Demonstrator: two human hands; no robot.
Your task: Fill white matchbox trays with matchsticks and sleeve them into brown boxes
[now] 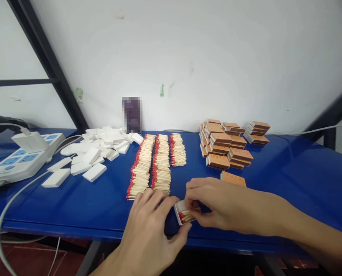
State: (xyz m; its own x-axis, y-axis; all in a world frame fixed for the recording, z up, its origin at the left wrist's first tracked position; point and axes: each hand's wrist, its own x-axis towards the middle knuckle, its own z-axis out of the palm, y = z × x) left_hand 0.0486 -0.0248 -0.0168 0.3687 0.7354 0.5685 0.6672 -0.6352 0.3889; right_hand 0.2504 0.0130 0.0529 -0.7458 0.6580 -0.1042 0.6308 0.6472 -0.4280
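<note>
A white matchbox tray (180, 206) with several red-tipped matches (185, 217) in it is near the table's front edge. My left hand (150, 230) grips the tray at its left end between thumb and index finger. Over the tray's right part, my right hand (219, 205) has its fingers pinched on matches; its fingertips partly hide them. Rows of loose matches (161, 161) lie just beyond my left hand, heads facing left. An orange matchbox (232, 179) rests behind my right hand, which covers part of it.
White empty-looking trays (102, 143) are heaped at the back left. Stacked orange matchboxes (221, 142) stand at the back right. A white power strip (24, 157) with a plug and cables occupies the left. A blurred dark object (132, 115) leans on the wall.
</note>
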